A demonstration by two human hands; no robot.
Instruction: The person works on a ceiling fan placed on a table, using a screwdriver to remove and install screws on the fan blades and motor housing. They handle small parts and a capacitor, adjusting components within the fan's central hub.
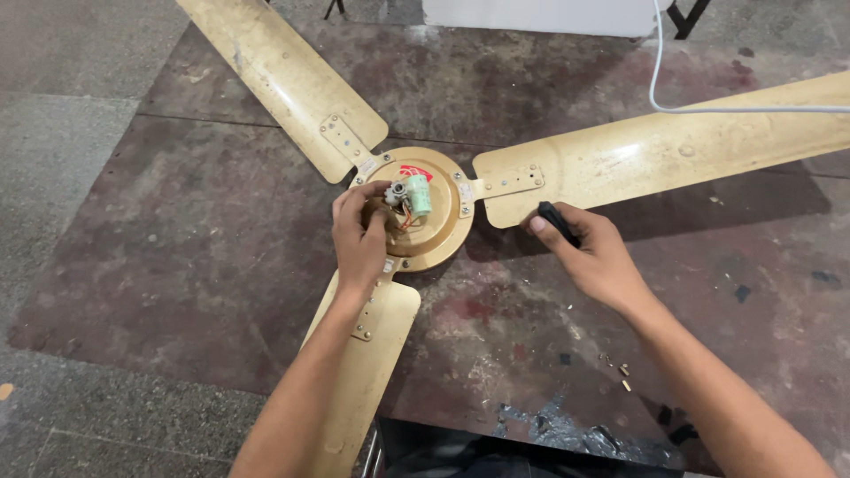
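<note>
A yellowish three-bladed ceiling fan lies flat on a stained dark floor slab. At the round hub's centre sit a pale green cylindrical capacitor, a short metal shaft stub and thin wires. My left hand rests on the hub's left side, fingertips touching the shaft stub beside the capacitor. My right hand is right of the hub, just below the right blade, closed around a black tool handle.
A white cable runs across the right blade. The upper-left blade and the near blade reach toward the frame edges. A few small screws lie on the floor at lower right. A white object stands at the top.
</note>
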